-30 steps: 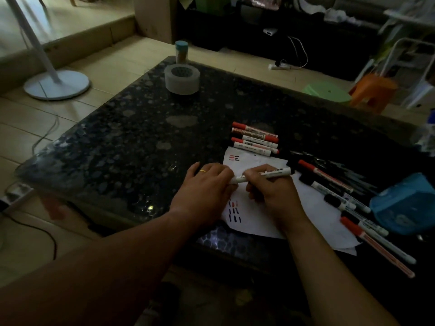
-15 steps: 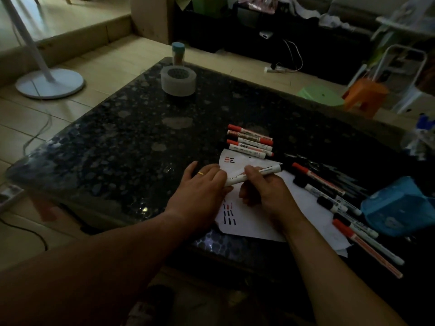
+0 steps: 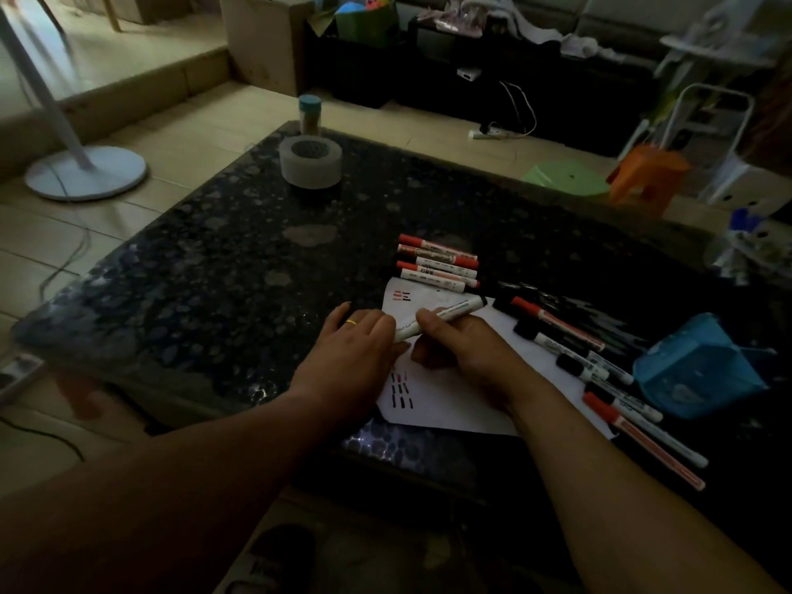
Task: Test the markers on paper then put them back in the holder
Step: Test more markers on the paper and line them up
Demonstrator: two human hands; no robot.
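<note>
A white sheet of paper (image 3: 450, 405) with short red and black test strokes lies on the dark speckled table (image 3: 240, 267). My right hand (image 3: 463, 349) grips a white marker with a black end (image 3: 450, 314), held slanted over the sheet. My left hand (image 3: 355, 353), wearing a ring, rests flat on the paper's left edge, its fingertips touching the marker's lower end. Several red-capped markers (image 3: 437, 265) lie in a row behind the paper. More black and red markers (image 3: 591, 366) are scattered to the right. The blue holder (image 3: 698, 370) lies on its side at the far right.
A grey tape roll (image 3: 310, 162) and a small jar with a blue lid (image 3: 309, 113) stand at the table's far corner. A fan base (image 3: 85, 173) sits on the floor to the left. An orange stool (image 3: 647, 175) and a green stool (image 3: 565, 177) stand beyond the table.
My view has tipped slightly. Both hands stay on the paper, and the marker in my right hand has shifted little.
</note>
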